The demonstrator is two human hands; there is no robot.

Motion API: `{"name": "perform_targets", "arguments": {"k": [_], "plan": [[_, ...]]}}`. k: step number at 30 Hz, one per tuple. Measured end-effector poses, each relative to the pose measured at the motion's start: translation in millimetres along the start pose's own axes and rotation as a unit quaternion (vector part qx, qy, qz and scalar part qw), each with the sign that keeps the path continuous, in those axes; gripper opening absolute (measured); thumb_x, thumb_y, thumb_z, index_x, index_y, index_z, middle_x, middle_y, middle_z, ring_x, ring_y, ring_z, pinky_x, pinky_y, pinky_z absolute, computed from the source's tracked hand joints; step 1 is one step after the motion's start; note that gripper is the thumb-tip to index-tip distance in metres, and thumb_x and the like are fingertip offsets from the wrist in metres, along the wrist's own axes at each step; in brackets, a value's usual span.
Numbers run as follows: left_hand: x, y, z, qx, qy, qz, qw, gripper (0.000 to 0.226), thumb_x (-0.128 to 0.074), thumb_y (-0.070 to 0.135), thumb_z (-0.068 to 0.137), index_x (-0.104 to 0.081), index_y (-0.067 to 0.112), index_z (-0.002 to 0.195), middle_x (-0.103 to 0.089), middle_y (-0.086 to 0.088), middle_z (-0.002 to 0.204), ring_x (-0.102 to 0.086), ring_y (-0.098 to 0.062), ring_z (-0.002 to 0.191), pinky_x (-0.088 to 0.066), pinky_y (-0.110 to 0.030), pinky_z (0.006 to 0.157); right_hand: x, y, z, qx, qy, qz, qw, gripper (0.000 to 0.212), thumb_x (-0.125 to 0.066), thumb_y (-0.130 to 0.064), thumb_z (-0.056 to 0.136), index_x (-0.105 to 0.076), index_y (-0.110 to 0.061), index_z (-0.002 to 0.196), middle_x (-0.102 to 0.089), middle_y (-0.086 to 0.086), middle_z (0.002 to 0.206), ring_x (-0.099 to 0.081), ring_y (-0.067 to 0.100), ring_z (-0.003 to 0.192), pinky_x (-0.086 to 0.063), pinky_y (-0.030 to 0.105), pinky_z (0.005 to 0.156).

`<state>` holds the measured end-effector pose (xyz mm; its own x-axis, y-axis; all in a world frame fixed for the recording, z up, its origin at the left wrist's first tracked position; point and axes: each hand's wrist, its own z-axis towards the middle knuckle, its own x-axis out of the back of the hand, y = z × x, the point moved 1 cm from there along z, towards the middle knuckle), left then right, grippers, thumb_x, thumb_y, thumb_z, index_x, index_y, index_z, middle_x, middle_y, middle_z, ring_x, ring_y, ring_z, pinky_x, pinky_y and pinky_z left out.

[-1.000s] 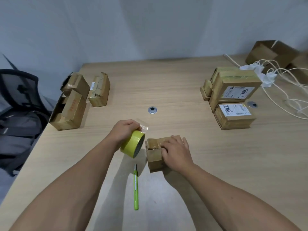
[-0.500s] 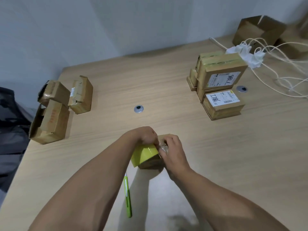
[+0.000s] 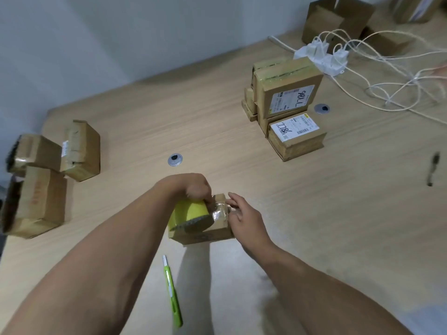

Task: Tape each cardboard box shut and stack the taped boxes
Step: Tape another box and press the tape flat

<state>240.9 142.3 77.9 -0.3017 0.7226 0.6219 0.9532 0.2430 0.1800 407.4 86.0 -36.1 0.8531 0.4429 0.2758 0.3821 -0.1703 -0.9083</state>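
Small box (image 3: 205, 234) sits near-centre on the worktop (image 3: 338, 213). Left hand (image 3: 196, 187), grip clamped round the tape roll (image 3: 188, 212), presses it on the box top, prob. to run a strip. Right hand (image 3: 245, 220), fingers apart, steadies the box's right side.

Left of the frame holds three cardboard boxes: the far-left box (image 3: 36, 153), the upright box (image 3: 83, 151) and the large lower box (image 3: 38, 201). At centre are one small box (image 3: 203, 234), one yellow tape roll (image 3: 188, 212) and one green cutter (image 3: 172, 286). Upper right shows two with labels, the upper labelled box (image 3: 287, 95) and the lower labelled box (image 3: 296, 141); the number behind them is unclear. The desk (image 3: 338, 213) has two round grommets, the near grommet (image 3: 175, 160) and the far grommet (image 3: 321, 109). One dark pen (image 3: 433, 169) lies at the right edge.
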Motion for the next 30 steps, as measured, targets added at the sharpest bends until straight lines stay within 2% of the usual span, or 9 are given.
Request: {"name": "perform_targets", "arguments": {"k": [3, 5, 9, 16, 20, 23, 25, 27, 30], "plan": [[-6, -18, 0, -0.005, -0.028, -0.086, 0.996, 0.019, -0.062, 0.019, 0.092, -0.074, 0.021, 0.076, -0.068, 0.010, 0.076, -0.060, -0.014, 0.076, -0.050, -0.027, 0.073, -4, 4, 0, -0.008, -0.035, 0.051, 0.998, 0.060, -0.049, -0.059, 0.086, -0.027, -0.058, 0.142, -0.052, -0.031, 0.141, -0.055, -0.004, 0.126, -0.047, 0.039, 0.108], [-9, -26, 0, -0.002, -0.025, -0.148, 0.989, 0.027, -0.062, 0.018, 0.092, -0.074, 0.025, 0.070, -0.068, 0.010, 0.069, -0.060, -0.015, 0.070, -0.050, -0.028, 0.070, -6, 1, 4, 0.004, -0.036, 0.053, 0.998, 0.061, -0.055, -0.047, 0.095, -0.030, -0.047, 0.150, -0.053, -0.024, 0.144, -0.055, 0.000, 0.128, -0.045, 0.036, 0.110], [-15, -29, -4, -0.021, -0.043, -0.217, 0.975, 0.022, -0.061, 0.016, 0.093, -0.076, 0.018, 0.077, -0.073, 0.001, 0.079, -0.063, -0.021, 0.071, -0.053, -0.031, 0.070, -3, -5, 11, 0.010, -0.012, 0.026, 1.000, 0.043, -0.053, -0.020, 0.104, -0.048, -0.024, 0.146, -0.061, -0.008, 0.138, -0.058, 0.008, 0.125, -0.046, 0.031, 0.108], [-23, -29, -3, -0.074, -0.050, -0.401, 0.912, 0.023, -0.055, 0.010, 0.099, -0.072, 0.010, 0.083, -0.072, -0.013, 0.095, -0.065, -0.023, 0.077, -0.055, -0.032, 0.075, -3, -9, 15, -0.016, -0.002, 0.029, 0.999, 0.029, -0.053, -0.018, 0.103, -0.063, -0.026, 0.128, -0.068, -0.007, 0.123, -0.062, 0.010, 0.116, -0.050, 0.031, 0.100], [-22, -20, 3, -0.018, -0.006, -0.261, 0.965, 0.024, -0.063, 0.014, 0.092, -0.077, 0.018, 0.074, -0.074, -0.001, 0.084, -0.064, -0.020, 0.080, -0.055, -0.039, 0.089, 1, -9, 14, -0.034, -0.008, 0.036, 0.999, 0.022, -0.050, -0.021, 0.103, -0.068, -0.028, 0.113, -0.070, -0.009, 0.108, -0.063, 0.012, 0.105, -0.051, 0.035, 0.091], [-17, -8, 5, 0.021, -0.009, -0.181, 0.983, 0.021, -0.066, 0.021, 0.089, -0.075, 0.023, 0.070, -0.071, -0.003, 0.092, -0.062, -0.023, 0.086, -0.053, -0.042, 0.090, 2, -6, 12, -0.045, -0.019, 0.022, 0.999, 0.023, -0.049, -0.032, 0.098, -0.068, -0.037, 0.110, -0.070, -0.016, 0.106, -0.064, 0.007, 0.102, -0.053, 0.037, 0.089], [-13, -4, 7, 0.049, -0.013, -0.118, 0.992, 0.014, -0.069, 0.029, 0.088, -0.073, 0.020, 0.078, -0.067, -0.008, 0.102, -0.061, -0.026, 0.090, -0.052, -0.039, 0.085, 2, -3, 11, -0.048, -0.026, -0.004, 0.998, 0.028, -0.043, -0.049, 0.089, -0.063, -0.047, 0.107, -0.069, -0.021, 0.104, -0.065, 0.006, 0.095, -0.055, 0.045, 0.087], [-12, -4, 11, 0.071, -0.007, -0.086, 0.994, 0.025, -0.071, 0.034, 0.087, -0.073, 0.011, 0.095, -0.065, -0.011, 0.108, -0.061, -0.027, 0.094, -0.051, -0.037, 0.083, 2, 1, 13, -0.050, -0.026, -0.008, 0.998, 0.035, -0.037, -0.060, 0.081, -0.061, -0.051, 0.106, -0.068, -0.024, 0.102, -0.064, 0.006, 0.092, -0.055, 0.049, 0.088], [-13, -2, 12, 0.077, -0.025, -0.059, 0.995, 0.036, -0.068, 0.037, 0.091, -0.070, 0.006, 0.110, -0.063, -0.013, 0.120, -0.058, -0.027, 0.099, -0.047, -0.033, 0.082, 2, 3, 13, -0.060, -0.035, 0.001, 0.998, 0.037, -0.037, -0.062, 0.079, -0.062, -0.054, 0.105, -0.068, -0.025, 0.102, -0.065, 0.007, 0.095, -0.053, 0.050, 0.093]]}}
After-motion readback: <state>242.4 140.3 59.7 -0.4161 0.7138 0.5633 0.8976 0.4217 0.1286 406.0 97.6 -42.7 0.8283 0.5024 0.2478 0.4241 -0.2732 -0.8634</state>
